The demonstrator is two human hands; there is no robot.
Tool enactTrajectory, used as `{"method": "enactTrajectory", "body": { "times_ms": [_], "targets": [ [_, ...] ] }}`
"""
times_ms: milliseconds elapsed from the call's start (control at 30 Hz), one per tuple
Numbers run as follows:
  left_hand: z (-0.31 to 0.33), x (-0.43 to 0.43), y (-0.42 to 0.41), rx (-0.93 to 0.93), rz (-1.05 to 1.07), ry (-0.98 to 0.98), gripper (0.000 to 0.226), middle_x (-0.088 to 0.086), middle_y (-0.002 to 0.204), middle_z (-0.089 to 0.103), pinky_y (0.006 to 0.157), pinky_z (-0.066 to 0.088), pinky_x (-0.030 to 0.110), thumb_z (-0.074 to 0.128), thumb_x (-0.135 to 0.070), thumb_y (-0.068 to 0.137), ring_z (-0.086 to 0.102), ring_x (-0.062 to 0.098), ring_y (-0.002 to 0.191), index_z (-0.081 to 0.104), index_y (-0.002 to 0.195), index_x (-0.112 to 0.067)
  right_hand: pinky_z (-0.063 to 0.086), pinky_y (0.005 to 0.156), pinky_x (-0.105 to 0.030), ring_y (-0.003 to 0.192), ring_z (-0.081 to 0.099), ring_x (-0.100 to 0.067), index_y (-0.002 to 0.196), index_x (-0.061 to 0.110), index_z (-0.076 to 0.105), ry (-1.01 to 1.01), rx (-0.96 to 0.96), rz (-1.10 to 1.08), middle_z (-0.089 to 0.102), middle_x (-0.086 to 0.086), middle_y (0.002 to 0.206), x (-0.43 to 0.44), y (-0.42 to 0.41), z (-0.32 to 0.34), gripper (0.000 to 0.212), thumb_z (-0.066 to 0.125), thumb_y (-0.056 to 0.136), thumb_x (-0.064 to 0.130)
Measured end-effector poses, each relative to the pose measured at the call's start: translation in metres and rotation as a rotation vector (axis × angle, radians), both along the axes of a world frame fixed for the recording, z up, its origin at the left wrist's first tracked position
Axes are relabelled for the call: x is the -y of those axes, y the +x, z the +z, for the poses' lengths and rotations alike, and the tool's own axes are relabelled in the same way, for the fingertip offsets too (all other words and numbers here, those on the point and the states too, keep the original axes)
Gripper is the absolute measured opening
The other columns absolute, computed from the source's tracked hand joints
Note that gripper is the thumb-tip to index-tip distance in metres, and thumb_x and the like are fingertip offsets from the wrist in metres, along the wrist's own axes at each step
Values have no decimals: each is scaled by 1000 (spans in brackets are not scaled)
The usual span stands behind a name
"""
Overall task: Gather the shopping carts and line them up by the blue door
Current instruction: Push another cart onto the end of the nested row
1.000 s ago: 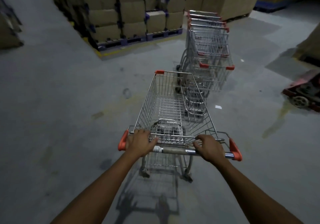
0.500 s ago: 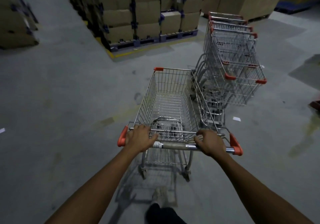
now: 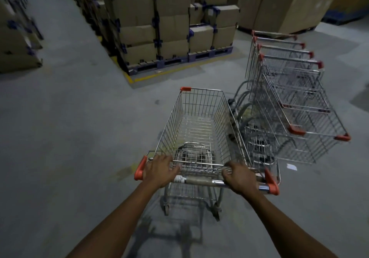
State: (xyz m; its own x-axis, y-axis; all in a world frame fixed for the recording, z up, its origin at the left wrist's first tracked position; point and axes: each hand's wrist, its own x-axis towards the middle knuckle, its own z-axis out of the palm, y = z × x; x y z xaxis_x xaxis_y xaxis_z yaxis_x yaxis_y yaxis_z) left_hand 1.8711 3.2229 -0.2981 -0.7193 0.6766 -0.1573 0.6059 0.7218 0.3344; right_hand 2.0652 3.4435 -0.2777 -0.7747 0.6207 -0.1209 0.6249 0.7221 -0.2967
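Near the middle of the warehouse floor, the left hand and right hand both curl around the handle of a shopping cart; nested carts stand just right.

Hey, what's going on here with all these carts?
A person stands behind an empty shopping cart, left hand and right hand both gripping its handle. A nested row of carts stands just to its right, near stacked cardboard boxes. No blue door is in view.
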Motion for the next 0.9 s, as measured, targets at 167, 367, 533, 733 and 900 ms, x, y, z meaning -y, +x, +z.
{"method": "enactTrajectory", "body": {
  "times_ms": [167,367,533,733,900],
  "targets": [
    [-7,-36,-96,-14,-6,0,83,-1,146,52,109,37,47,20,-81,82,43,21,136,55,136,-29,49,87,-35,111,62,-21,124,25,65,12,3,1,65,-1,127,-32,-91,3,38,51,94,45],
    [-10,-91,-233,-53,-31,2,78,1,142,55,106,38,45,25,-78,84,45,23,134,57,134,-28,53,82,-35,97,65,-14,120,28,67,-6,-32,-51,71,3,115,-85,-221,-11,50,42,89,58],
    [-8,-149,-353,-10,-69,-19,65,7,144,52,108,36,49,39,-69,93,40,29,137,56,136,-24,51,92,-40,117,59,-24,139,27,53,-8,6,-103,62,-4,133,-133,-332,-13,61,45,89,60],
    [0,-205,-476,-12,-163,-23,68,7,145,52,105,37,44,40,-70,94,46,25,133,50,141,-22,46,89,-39,121,54,-24,140,32,51,-71,13,-162,61,-3,133,-178,-446,-4,65,53,77,51],
    [2,-259,-575,-36,-209,-9,65,5,136,58,98,40,41,42,-70,93,53,23,124,56,133,-21,46,90,-37,121,56,-21,132,37,58,-68,10,-160,62,2,132,-220,-534,-1,64,49,71,56]
  ]
}}
